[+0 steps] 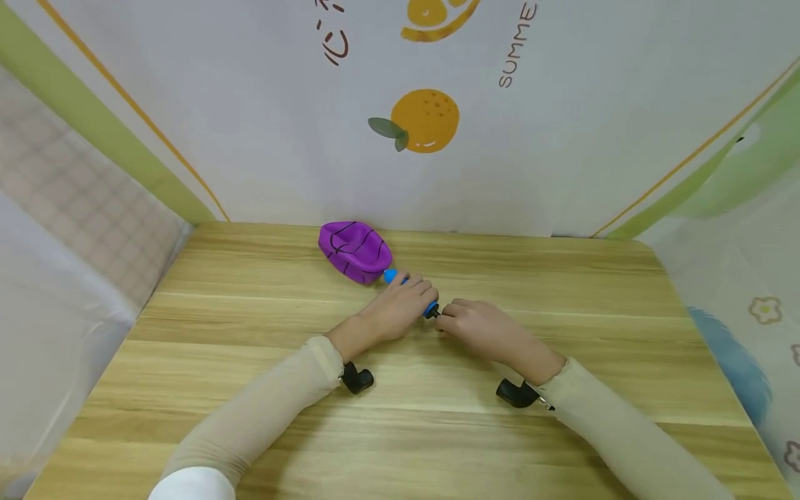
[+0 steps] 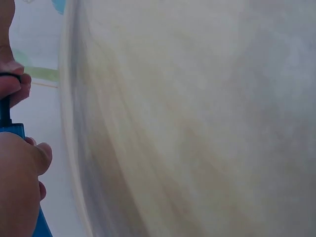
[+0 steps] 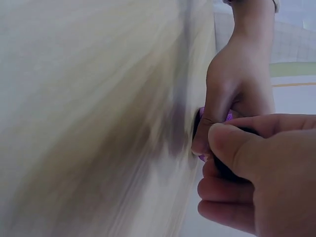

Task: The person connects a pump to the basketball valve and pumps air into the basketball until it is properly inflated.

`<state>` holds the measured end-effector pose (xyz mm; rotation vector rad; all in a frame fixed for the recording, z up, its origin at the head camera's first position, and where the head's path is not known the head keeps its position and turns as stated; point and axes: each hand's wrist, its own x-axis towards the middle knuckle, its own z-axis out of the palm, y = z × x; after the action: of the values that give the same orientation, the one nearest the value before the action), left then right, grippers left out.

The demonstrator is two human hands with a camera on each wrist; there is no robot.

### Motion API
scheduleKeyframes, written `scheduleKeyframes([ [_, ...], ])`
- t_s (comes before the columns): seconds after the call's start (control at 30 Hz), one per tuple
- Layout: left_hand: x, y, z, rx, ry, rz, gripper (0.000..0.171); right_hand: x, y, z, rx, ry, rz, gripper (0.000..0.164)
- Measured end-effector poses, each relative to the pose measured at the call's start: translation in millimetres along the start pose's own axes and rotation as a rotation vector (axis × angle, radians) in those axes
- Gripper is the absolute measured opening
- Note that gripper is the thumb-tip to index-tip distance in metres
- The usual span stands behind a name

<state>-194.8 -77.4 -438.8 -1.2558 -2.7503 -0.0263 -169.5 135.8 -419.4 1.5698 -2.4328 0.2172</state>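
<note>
A purple, partly deflated ball (image 1: 351,255) with black lines lies near the table's back edge, its side caved in. A blue hand pump (image 1: 390,276) runs from the ball's near side toward the right. My left hand (image 1: 398,309) grips the pump's barrel, hiding its middle. At the other end, my right hand (image 1: 480,328) holds the black handle (image 3: 228,170), fingers and thumb around it. A short length of black rod (image 2: 5,112) shows between the blue barrel and the handle in the left wrist view. Whether the pump's tip sits inside the ball is too small to tell.
The wood-grain table (image 1: 400,430) spreads around both forearms. Behind it hangs a white printed curtain (image 1: 281,153) with an orange on it, and more cloth hangs at both sides. Black wrist-camera mounts (image 1: 517,394) sit below each wrist.
</note>
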Motion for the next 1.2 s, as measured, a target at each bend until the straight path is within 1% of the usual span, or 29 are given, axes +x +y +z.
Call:
scheduleKeyframes([
  [0.2,0.6,-2.9,-2.5,-0.033,-0.018,-0.005,0.018,4,0,1,0.002,-0.012,0.020,0.008],
  [0.3,2.0,-6.1,-2.9,-0.054,-0.020,-0.011,0.017,4,1,1,-0.016,-0.014,0.025,0.007],
  [0.4,3.2,-8.7,-2.9,-0.073,-0.011,0.000,0.017,1,2,-2,-0.051,-0.009,0.011,0.009],
  [0.5,4.4,-9.8,-3.5,-0.081,0.001,0.016,0.018,-6,2,-7,-0.076,0.004,-0.014,0.011],
  [0.6,5.2,-9.7,-4.8,-0.081,-0.001,0.014,0.017,-15,0,-13,-0.083,0.007,-0.030,0.013],
  [0.73,5.7,-9.1,-5.9,-0.079,-0.019,0.007,0.016,-31,-5,-23,-0.076,-0.023,-0.025,0.016],
  [0.9,6.4,-9.7,-5.0,-0.070,-0.024,0.003,0.019,-48,-10,-36,-0.062,-0.059,-0.009,0.018],
  [1.0,6.6,-10.6,-4.4,-0.072,-0.022,0.005,0.021,-54,-12,-41,-0.056,-0.069,-0.011,0.018],
  [1.2,8.4,-7.9,-5.1,-0.091,-0.053,-0.002,0.023,-63,-12,-45,-0.044,-0.082,-0.017,0.017],
])
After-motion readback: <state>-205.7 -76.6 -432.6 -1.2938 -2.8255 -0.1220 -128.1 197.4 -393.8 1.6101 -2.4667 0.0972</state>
